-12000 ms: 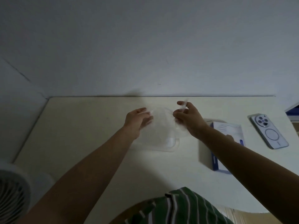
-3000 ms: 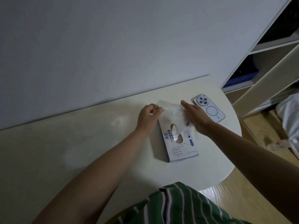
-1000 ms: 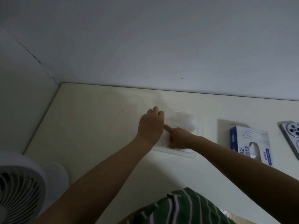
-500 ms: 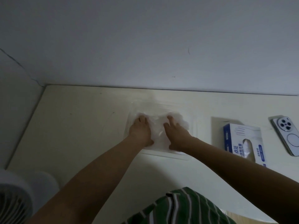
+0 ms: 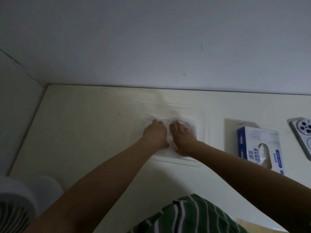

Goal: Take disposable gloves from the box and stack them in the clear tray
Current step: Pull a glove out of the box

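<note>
Wall and table: plain pale wall [image 5: 151,39] at the far side, with a cream table [image 5: 84,132] butted against it in dim light.
Fan: a white fan [image 5: 13,209] at the near left corner, only partly in sight.
Left hand: the left hand [image 5: 155,134] lies palm down on the gloves, fingers laid forward and gripping nothing.
Gloves: a thin whitish pile of disposable gloves [image 5: 188,121] lies inside the tray, under both hands — crumpled film, edges hard to make out.
Right hand: the right hand [image 5: 182,137] sits just beside the left, palm down, fingers spread and pressing on the same pile.
Clear tray: the clear tray [image 5: 207,133] rests flat on the table at mid-width, its rim showing round the gloves.
Box: a white and blue glove box [image 5: 252,140] lies right of the tray, apart from it, with film showing in its oval opening.
Phone: a phone [image 5: 302,132] lies camera side up at the far right edge, cut off by the view.
Person: a green striped shirt [image 5: 190,216] shows at the near edge.
</note>
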`<state>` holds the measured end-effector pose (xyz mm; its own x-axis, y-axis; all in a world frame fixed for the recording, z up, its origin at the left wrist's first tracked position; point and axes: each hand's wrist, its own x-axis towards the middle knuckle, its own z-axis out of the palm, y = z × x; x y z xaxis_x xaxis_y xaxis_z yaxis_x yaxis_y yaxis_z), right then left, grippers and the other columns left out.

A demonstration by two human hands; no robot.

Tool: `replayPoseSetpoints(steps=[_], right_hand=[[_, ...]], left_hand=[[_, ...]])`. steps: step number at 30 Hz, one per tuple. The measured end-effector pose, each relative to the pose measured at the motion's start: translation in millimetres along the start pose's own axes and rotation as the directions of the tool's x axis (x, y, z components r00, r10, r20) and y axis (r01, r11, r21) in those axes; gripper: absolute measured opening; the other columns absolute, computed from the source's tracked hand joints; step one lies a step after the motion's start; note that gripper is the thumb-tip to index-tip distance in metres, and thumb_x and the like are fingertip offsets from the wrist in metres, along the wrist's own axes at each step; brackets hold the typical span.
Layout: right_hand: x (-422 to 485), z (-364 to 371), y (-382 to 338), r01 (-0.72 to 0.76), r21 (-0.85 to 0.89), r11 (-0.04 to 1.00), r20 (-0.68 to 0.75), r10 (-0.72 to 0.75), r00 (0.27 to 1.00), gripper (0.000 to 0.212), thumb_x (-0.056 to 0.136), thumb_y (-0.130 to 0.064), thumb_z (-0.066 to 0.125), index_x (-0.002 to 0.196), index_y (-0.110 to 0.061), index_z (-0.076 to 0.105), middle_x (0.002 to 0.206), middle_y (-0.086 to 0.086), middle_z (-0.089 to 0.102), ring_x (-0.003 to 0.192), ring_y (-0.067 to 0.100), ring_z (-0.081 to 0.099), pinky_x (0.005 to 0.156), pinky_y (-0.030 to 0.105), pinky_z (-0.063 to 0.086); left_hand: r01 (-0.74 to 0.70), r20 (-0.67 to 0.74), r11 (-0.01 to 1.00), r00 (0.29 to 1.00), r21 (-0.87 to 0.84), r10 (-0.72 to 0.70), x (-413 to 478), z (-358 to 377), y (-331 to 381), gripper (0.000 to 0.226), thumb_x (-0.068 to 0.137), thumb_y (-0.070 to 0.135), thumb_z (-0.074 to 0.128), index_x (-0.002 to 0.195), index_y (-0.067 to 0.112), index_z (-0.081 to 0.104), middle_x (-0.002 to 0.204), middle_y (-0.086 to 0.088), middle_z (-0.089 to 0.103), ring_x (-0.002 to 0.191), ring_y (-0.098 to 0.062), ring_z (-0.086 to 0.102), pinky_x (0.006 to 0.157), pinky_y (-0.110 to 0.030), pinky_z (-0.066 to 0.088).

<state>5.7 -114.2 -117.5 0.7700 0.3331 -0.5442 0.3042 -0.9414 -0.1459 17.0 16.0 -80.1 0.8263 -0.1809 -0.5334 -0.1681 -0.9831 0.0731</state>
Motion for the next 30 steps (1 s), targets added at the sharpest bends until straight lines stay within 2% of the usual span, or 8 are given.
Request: replayPoseSetpoints(steps=[4,9,12,16,20,25,27,30], right_hand=[[0,0,1,0.009,-0.028,1.0,0.003,-0.009,1.0,0.1,0.088,-0.025,0.066,0.152,0.0,-0.006,0.16,0.023,-0.005,0.147,0.039,0.01,0.12,0.042,0.017],[-7,-7,-2,0.022,0.019,1.0,0.037,-0.022,0.999,0.101,0.088,-0.027,0.067,0.152,0.001,-0.006,0.159,0.026,-0.006,0.148,0.037,0.005,0.12,0.039,0.015],[-18,-25,-2,0.048,0.091,0.995,0.053,-0.053,0.997,0.095,0.087,-0.028,0.069,0.153,-0.003,0.005,0.158,0.026,0.002,0.146,0.038,0.017,0.116,0.038,0.025],[-44,-58,8,0.189,0.204,0.961,-0.208,-0.147,0.967,0.06,0.091,-0.024,0.064,0.144,-0.014,0.04,0.142,0.009,0.042,0.111,0.029,0.058,0.094,0.038,0.049],[-75,-86,36,0.248,0.265,0.932,-0.45,-0.108,0.887,0.029,0.092,-0.026,0.059,0.121,-0.022,0.062,0.109,-0.003,0.063,0.078,0.011,0.058,0.079,0.033,0.052],[-111,-76,109,0.099,0.402,0.91,-0.509,0.132,0.85,0.014,0.091,-0.018,0.06,0.1,-0.02,0.07,0.083,-0.008,0.065,0.07,0.011,0.06,0.073,0.037,0.054],[-130,-58,144,-0.033,0.422,0.906,-0.427,0.231,0.874,0.013,0.092,-0.018,0.06,0.099,-0.018,0.07,0.086,-0.002,0.069,0.075,0.015,0.063,0.073,0.034,0.055],[-149,-24,185,-0.249,0.355,0.901,-0.298,0.362,0.883,0.014,0.091,-0.018,0.059,0.096,-0.018,0.071,0.094,0.002,0.071,0.078,0.017,0.063,0.071,0.031,0.053]], left_hand=[[0.096,0.113,0.993,0.988,0.075,-0.104,-2,14,-10,0.103,0.079,0.044,0.074,0.147,-0.005,0.014,0.146,-0.021,0.019,0.129,-0.034,0.037,0.105,-0.038,0.04],[0.102,0.098,0.986,0.989,0.133,-0.115,-2,15,-9,0.095,0.084,0.039,0.068,0.148,-0.002,0.012,0.149,-0.021,0.016,0.133,-0.034,0.03,0.107,-0.038,0.036],[0.115,0.105,0.987,0.986,0.114,-0.127,-3,10,-9,0.087,0.083,0.041,0.07,0.146,0.002,0.023,0.145,-0.016,0.025,0.131,-0.031,0.036,0.103,-0.038,0.039],[0.131,-0.023,0.979,0.991,0.158,-0.129,-7,-13,3,0.042,0.089,0.039,0.06,0.124,0.017,0.058,0.123,-0.006,0.057,0.112,-0.023,0.058,0.084,-0.03,0.045],[0.098,-0.246,0.984,0.967,0.146,-0.06,-13,-41,35,0.021,0.092,0.021,0.051,0.105,0.015,0.067,0.1,-0.004,0.067,0.091,-0.022,0.065,0.068,-0.026,0.038],[-0.099,-0.551,0.991,0.824,0.091,0.133,-18,-59,91,0.019,0.09,0.021,0.051,0.108,0.013,0.049,0.091,-0.004,0.062,0.08,-0.026,0.064,0.058,-0.029,0.035],[-0.294,-0.542,0.956,0.799,0.027,0.261,-18,-59,124,0.015,0.089,0.023,0.051,0.102,0.015,0.051,0.089,-0.003,0.063,0.079,-0.027,0.062,0.06,-0.029,0.038],[-0.47,-0.375,0.865,0.844,-0.175,0.383,-14,-50,169,0.007,0.089,0.027,0.054,0.091,0.021,0.057,0.086,0.002,0.065,0.08,-0.023,0.06,0.064,-0.028,0.039]])
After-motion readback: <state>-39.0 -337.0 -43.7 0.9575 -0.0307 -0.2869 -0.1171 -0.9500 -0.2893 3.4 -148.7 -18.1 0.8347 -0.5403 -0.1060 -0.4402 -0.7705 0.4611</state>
